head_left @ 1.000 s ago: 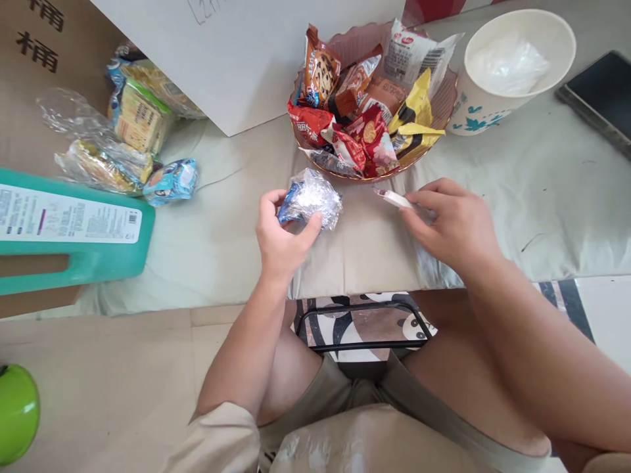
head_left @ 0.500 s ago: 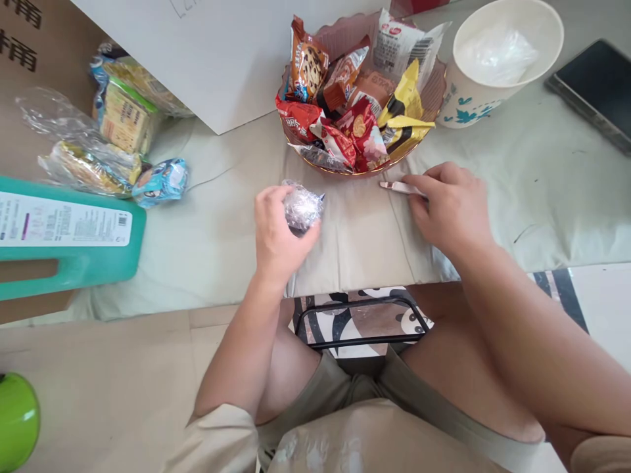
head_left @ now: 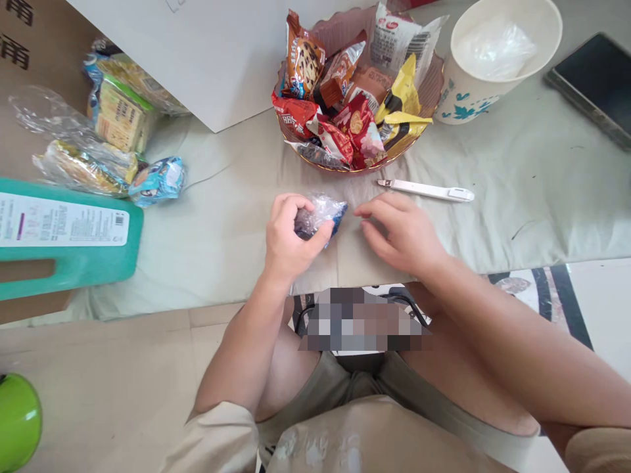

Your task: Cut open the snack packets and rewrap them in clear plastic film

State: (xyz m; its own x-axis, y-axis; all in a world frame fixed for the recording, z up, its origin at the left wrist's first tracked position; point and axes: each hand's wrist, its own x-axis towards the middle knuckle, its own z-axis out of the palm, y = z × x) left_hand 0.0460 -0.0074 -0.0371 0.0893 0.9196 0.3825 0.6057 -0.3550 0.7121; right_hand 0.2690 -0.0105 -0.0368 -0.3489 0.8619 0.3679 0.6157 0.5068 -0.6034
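My left hand (head_left: 288, 238) is closed round a crumpled silver and blue snack wrapper (head_left: 320, 215) just above the cloth-covered table (head_left: 517, 197). My right hand (head_left: 401, 233) hovers to the right of the wrapper with its fingers stretched toward it, holding nothing. A slim white tool with a metal tip (head_left: 426, 190) lies on the cloth beyond my right hand. Past it stands a brown-rimmed bowl (head_left: 434, 98) heaped with packaged snacks.
A white paper tub (head_left: 463, 98) with clear plastic inside stands at the bowl's right, a dark tablet (head_left: 591, 82) further right. A white board (head_left: 217, 59) lies behind. At the left are several snack packets (head_left: 118, 131), a teal jug (head_left: 64, 240) and a green ball (head_left: 17, 420).
My right hand let go of the white tool, which now lies on the cloth, and moved left toward the wrapper. My left hand has squeezed the wrapper smaller.
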